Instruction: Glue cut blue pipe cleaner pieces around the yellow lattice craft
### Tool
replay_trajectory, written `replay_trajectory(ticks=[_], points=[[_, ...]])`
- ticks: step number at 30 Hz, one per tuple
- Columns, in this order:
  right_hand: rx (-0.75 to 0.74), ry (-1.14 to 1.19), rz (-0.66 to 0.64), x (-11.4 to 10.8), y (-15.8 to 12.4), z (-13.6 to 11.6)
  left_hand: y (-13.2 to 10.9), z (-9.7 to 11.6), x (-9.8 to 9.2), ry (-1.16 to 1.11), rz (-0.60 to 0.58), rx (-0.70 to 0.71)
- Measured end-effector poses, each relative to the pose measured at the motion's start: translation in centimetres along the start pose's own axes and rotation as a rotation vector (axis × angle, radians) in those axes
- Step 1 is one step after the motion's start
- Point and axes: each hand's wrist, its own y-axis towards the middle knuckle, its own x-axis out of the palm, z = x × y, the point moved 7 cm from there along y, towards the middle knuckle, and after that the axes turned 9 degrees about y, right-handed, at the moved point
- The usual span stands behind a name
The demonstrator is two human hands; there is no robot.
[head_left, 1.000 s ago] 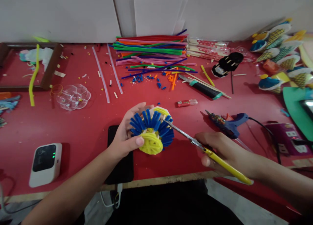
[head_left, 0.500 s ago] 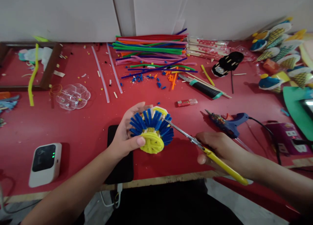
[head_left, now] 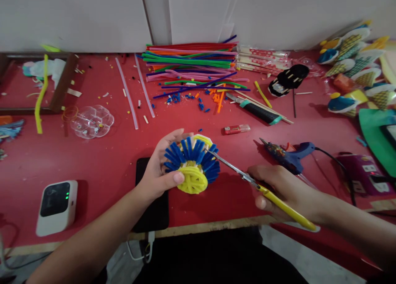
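Note:
My left hand (head_left: 161,168) holds a round craft piece (head_left: 193,181) with a yellow disc in front and a ring of blue fuzzy spokes behind it. The thumb presses on the disc's left edge, and the other fingers curve behind the blue spokes, partly hidden. Yellow-handled scissors (head_left: 239,173) are in my right hand (head_left: 278,189), their tips at the upper right of the blue ring, beside a pale part. A black phone (head_left: 151,205) lies under my left wrist.
Bundled pipe cleaners (head_left: 192,61) lie at the back. A red lighter (head_left: 236,129), a utility knife (head_left: 260,111) and a glue gun (head_left: 286,155) are on the right. A clear tray (head_left: 93,122) and a white device (head_left: 57,207) are on the left.
My right hand has shifted very slightly, and the scissor handle sits a little farther right. The left hand and the craft piece look the same.

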Motion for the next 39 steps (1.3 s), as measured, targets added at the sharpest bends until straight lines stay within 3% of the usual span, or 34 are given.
replay_trajectory(ticks=[22, 32, 36, 39], points=[[0.013, 0.022, 0.002, 0.2, 0.2, 0.1, 0.1, -0.2, -0.1, 0.012, -0.012, 0.002], [-0.027, 0.05, 0.094, 0.0, 0.0, 1.7, 0.0, -0.4, -0.2, 0.025, 0.01, -0.007], [-0.026, 0.036, 0.091, -0.9, 0.3, 0.7, -0.2, 0.0, -0.7, 0.05, 0.076, 0.052], [-0.04, 0.029, 0.063, -1.1, 0.3, -0.1, -0.3, 0.1, -0.3, 0.024, 0.05, 0.03]])
